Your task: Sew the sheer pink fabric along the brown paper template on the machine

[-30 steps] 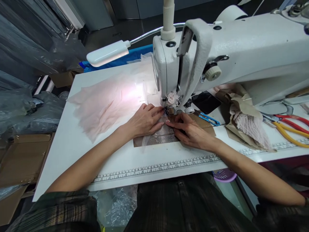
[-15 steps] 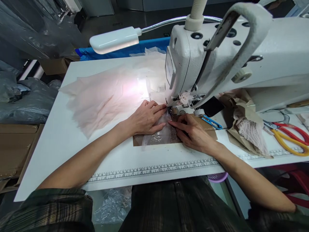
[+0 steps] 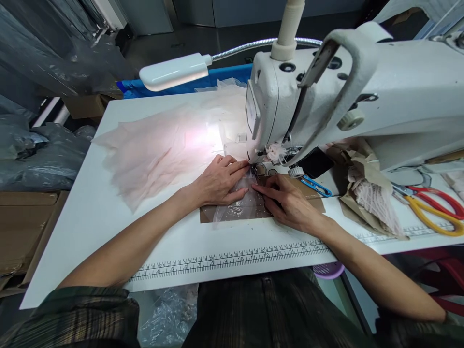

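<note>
Bench: a white flat-topped sewing bench (image 3: 90,217), its near edge marked with a black printed ruler scale (image 3: 232,258).
Machine: a white enamelled metal sewing machine (image 3: 268,108), its arm reaching in from the bench's right side; a ruffled pale-pink scrap (image 3: 274,152) is attached low on its head.
Fabric: a broad, sheer pale-pink cloth (image 3: 148,154), spread over the bench from the far edge towards the left edge.
Strip: a translucent whitish strip (image 3: 237,208) on a flat brown panel (image 3: 208,215), between machine and near edge; its join with the cloth is hidden.
Left hand (image 3: 224,180): palm down, fingers extended, resting on the strip's left side; fingertips beside the needle area.
Right hand (image 3: 288,200): index finger extended onto the strip, other fingers curled; whether anything is pinched cannot be told.
Tools: blue-handled snips (image 3: 316,186) just beyond the right hand; red-and-yellow-handled scissors (image 3: 435,208) near the bench's right end.
Lamp: a white oblong lamp (image 3: 176,72), above the far edge.
</note>
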`<state>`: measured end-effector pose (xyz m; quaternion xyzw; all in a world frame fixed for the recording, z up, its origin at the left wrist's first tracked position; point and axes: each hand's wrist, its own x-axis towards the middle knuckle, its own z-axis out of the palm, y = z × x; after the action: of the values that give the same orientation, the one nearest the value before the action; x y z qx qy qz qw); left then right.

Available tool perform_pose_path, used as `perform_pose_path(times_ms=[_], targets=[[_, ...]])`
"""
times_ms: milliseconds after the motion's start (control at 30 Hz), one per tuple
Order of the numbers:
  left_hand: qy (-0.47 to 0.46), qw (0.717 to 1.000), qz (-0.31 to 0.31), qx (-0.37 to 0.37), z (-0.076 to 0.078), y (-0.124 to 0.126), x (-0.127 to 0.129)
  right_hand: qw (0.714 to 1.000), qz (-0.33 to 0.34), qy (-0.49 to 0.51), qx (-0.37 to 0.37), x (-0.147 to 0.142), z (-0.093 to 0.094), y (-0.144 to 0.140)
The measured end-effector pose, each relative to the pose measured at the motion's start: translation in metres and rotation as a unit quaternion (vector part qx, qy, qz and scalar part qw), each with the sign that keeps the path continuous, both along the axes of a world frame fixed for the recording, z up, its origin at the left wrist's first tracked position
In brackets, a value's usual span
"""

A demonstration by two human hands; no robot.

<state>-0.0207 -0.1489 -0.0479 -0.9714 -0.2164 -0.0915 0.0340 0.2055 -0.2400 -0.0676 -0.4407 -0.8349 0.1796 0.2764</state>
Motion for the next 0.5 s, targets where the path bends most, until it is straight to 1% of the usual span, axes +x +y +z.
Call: perform_pose_path(times_ms=[233,367,433,500], targets=[[-0.004,1.0,-0.003,0.003,-0.0009,-0.0013,-0.0003,1.0,0.002,0.002,0.006,0.0006,-0.0018,0.0005],[-0.002,1.0,-0.001,0.017,-0.0011,-0.0018,0.0002,1.0,0.004,0.006,0.003,0.001,-0.0034,0.0015],[0.002,1.0,0.002,0.031,0.0019,-0.0011,0.0003,1.0,0.005,0.01,-0.002,0.0009,-0.0028,0.0018],[0.004,0.999,0.009,0.047,0.0084,-0.0005,-0.0011,1.0,0.009,0.016,-0.012,0.0013,-0.0002,0.0021]])
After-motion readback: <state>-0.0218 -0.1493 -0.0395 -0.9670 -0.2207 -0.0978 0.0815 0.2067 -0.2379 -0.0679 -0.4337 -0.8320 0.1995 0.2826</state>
